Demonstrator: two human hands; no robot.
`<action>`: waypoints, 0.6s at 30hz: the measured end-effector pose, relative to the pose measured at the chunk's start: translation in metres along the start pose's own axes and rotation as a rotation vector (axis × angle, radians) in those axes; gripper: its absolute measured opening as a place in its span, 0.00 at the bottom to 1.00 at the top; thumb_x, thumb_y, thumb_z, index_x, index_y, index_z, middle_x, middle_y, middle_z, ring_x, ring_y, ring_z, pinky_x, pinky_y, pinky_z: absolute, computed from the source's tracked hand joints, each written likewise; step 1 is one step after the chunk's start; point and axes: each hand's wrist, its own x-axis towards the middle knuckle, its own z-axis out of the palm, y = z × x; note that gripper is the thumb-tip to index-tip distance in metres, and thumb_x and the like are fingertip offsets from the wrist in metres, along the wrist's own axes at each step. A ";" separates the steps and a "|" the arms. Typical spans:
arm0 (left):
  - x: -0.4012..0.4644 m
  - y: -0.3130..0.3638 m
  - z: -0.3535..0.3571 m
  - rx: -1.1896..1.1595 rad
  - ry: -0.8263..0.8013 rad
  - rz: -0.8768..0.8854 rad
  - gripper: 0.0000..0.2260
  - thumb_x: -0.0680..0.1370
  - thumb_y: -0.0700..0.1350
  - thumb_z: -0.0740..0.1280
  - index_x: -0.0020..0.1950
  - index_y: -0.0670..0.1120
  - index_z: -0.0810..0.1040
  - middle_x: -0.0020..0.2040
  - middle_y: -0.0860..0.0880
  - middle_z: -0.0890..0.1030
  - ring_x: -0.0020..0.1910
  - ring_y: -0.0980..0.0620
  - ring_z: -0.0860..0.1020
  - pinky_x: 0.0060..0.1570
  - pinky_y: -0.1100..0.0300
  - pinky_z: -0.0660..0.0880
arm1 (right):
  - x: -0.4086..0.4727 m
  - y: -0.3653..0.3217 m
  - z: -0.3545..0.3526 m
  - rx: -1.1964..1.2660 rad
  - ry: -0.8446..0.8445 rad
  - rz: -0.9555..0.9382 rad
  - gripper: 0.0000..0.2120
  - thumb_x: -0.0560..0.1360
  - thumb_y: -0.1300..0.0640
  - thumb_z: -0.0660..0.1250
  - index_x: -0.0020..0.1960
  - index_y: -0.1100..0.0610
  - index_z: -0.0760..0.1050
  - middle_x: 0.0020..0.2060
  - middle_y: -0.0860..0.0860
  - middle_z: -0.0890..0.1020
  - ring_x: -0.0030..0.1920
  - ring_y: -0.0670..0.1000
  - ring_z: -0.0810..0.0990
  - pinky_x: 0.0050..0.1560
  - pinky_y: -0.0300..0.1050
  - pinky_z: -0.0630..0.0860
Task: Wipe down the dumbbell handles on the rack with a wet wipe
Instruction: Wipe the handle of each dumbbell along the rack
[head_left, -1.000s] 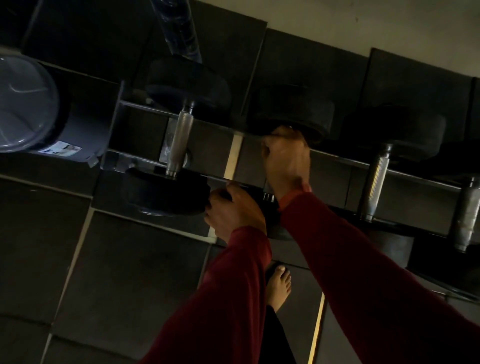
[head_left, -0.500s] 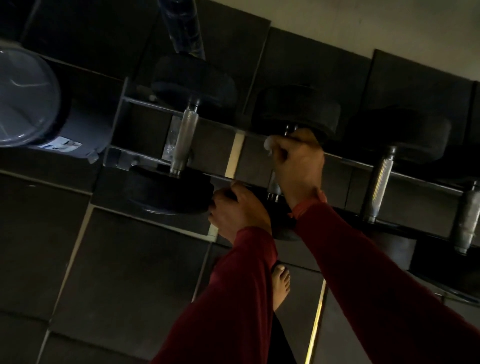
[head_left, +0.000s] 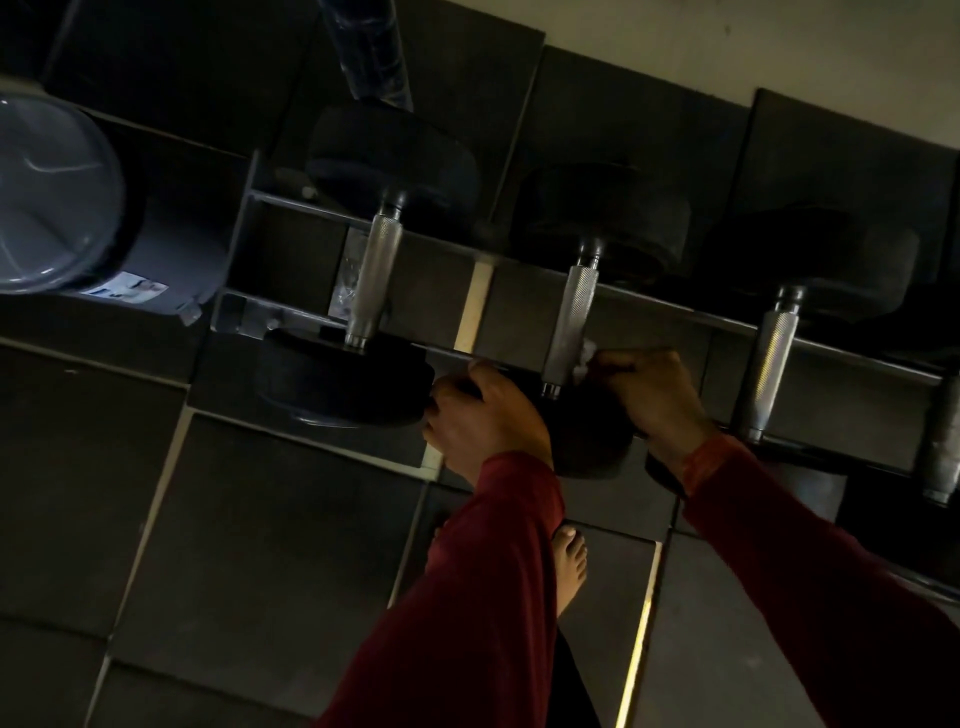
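From the head view, a dim look down at a low dumbbell rack whose two metal rails are running from upper left to lower right over dark floor mats.

Three dumbbells are lying across the rails with their knurled handles bare between the black heads. The left dumbbell handle is sitting well apart from both hands, with open mat showing on either side of it between the rails. The middle dumbbell handle is standing fully uncovered along its length. The right dumbbell handle is lying beyond the right hand, and a fourth handle is being cut off by the right edge of the frame.

The right hand is hovering just beside the near end of the middle handle, its fingers curling together and pinching a small white wet wipe, which is touching or almost touching the handle's right side; the dimness makes it hard to say which. The left hand is resting over the near black head of the middle dumbbell, fingers curled around its edge, squeezed into the narrow gap next to the left dumbbell's near head.

Both arms are wearing dark red sleeves. A bare foot is standing on the mat between them, near a pale seam. A dark lidded bin is sitting at the rack's left end, just beside the frame corner, and a clear bottle is showing past the far heads at the top edge. A pale wall is closing off the far side.
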 end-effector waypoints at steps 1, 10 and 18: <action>0.000 0.000 0.000 0.000 -0.005 -0.001 0.19 0.78 0.56 0.58 0.62 0.48 0.78 0.62 0.45 0.76 0.62 0.44 0.70 0.62 0.50 0.66 | -0.001 -0.001 0.000 0.003 0.001 -0.007 0.05 0.68 0.56 0.75 0.40 0.45 0.86 0.36 0.45 0.86 0.45 0.47 0.85 0.51 0.47 0.82; -0.001 0.001 -0.001 0.031 -0.011 -0.007 0.20 0.79 0.57 0.57 0.64 0.47 0.77 0.63 0.45 0.76 0.62 0.45 0.70 0.63 0.48 0.67 | 0.026 -0.039 0.001 0.489 0.151 0.017 0.05 0.73 0.57 0.75 0.39 0.49 0.86 0.41 0.50 0.87 0.48 0.52 0.86 0.53 0.51 0.82; -0.003 0.002 -0.002 0.023 -0.026 -0.006 0.20 0.79 0.56 0.57 0.64 0.48 0.76 0.63 0.46 0.75 0.62 0.46 0.69 0.63 0.48 0.67 | 0.009 -0.038 0.000 0.468 0.011 0.212 0.06 0.74 0.67 0.72 0.44 0.57 0.84 0.33 0.50 0.85 0.34 0.46 0.84 0.38 0.41 0.83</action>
